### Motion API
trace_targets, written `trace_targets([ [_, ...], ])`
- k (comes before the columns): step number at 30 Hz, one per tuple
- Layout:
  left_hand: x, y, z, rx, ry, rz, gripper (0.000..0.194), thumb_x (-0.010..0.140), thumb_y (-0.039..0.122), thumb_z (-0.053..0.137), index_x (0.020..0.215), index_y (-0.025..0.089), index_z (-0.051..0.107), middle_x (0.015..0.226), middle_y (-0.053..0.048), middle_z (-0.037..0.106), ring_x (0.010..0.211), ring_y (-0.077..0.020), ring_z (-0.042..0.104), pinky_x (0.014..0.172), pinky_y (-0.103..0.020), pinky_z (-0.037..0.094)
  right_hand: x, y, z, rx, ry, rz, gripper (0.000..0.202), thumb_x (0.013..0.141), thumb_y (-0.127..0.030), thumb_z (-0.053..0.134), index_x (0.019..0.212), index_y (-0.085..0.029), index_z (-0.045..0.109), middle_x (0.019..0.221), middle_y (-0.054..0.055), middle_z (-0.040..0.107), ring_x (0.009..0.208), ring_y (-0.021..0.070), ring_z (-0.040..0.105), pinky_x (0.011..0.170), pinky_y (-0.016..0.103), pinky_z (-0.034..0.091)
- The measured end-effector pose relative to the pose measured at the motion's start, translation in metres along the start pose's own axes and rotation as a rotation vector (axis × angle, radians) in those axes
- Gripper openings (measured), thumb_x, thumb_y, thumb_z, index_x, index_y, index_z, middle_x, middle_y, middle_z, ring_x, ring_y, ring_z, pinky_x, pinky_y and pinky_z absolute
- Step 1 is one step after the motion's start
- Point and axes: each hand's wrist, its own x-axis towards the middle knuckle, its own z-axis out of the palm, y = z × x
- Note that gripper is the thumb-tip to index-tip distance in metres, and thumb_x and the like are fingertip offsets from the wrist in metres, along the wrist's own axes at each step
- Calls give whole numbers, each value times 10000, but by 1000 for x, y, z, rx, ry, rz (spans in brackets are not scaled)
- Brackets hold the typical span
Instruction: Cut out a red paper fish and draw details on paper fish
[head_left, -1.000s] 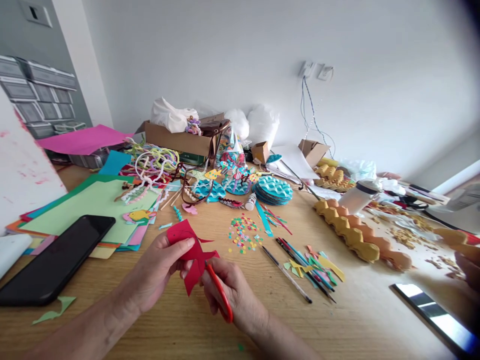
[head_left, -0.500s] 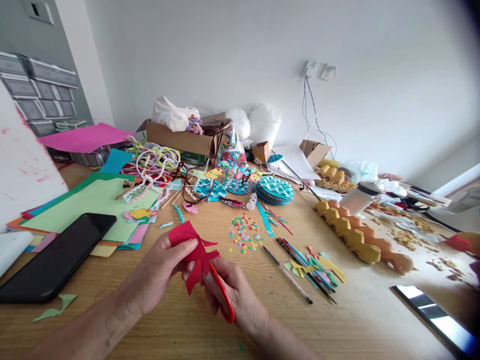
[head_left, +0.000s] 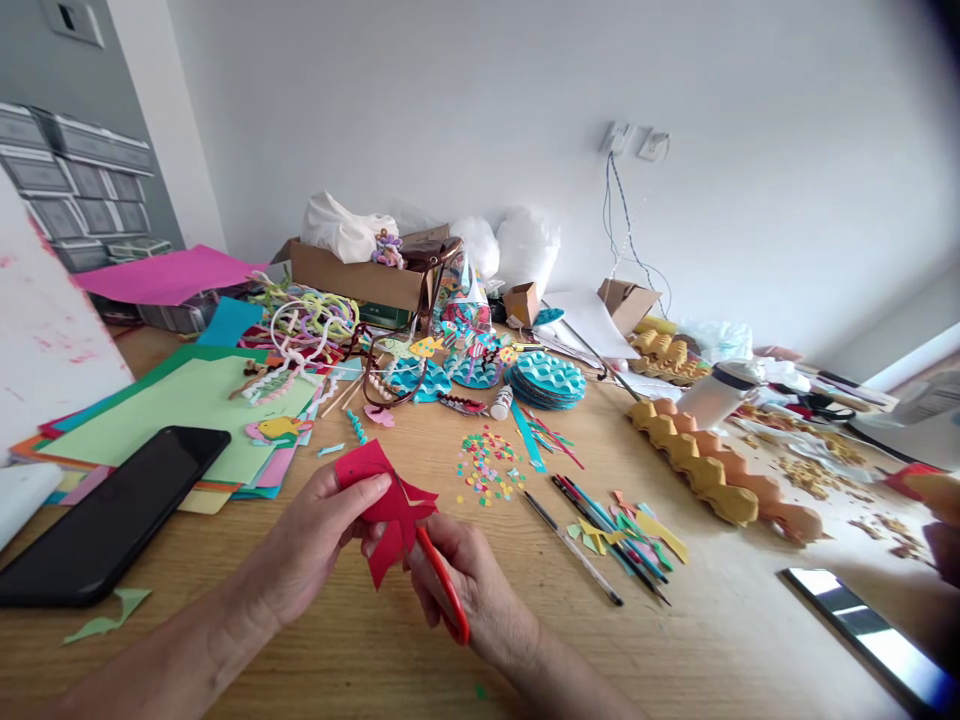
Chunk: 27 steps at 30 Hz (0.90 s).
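Note:
Between thumb and fingers, my left hand (head_left: 319,535) grips a piece of red paper (head_left: 386,525) with drawn lines and partly cut edges. My right hand (head_left: 469,575) is closed around the red handles of a pair of scissors (head_left: 444,585). The scissor blades meet the paper's right side and are mostly hidden by it. Both hands are held over the wooden table (head_left: 360,670), close together. Beyond them lie small round paper dots (head_left: 491,465) in several colours and a pink paper scrap (head_left: 379,415).
A black phone (head_left: 112,515) and stacked coloured paper (head_left: 172,410) lie left. Pens (head_left: 574,550), coloured pencils (head_left: 622,535) and paper scraps sit to the right, before an egg carton (head_left: 697,465). Blue wavy paper discs (head_left: 546,380) stand behind. Another person's hand (head_left: 946,515) shows at the right edge.
The slit in the red paper has narrowed, and its upper right strip now lies closer to the rest. My hands have barely moved.

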Motion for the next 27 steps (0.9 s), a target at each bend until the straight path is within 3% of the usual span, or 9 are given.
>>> trace_targets([
  [14,0,3,-1,25,-17,20,285,688,402,743,640,175,579,551,39,585,492,-89,466,426,-180,404,0,4,1,-39,22,0,358,862,-480,532,676,-178,482,456,-75,396,356,46,347,334,141,288],
  [27,3,9,-4,114,-65,71,263,720,382,698,601,177,585,522,35,580,481,-92,465,425,-176,411,0,5,-3,-112,30,-31,438,859,-569,530,662,-183,466,477,-75,391,356,47,365,350,158,276],
])
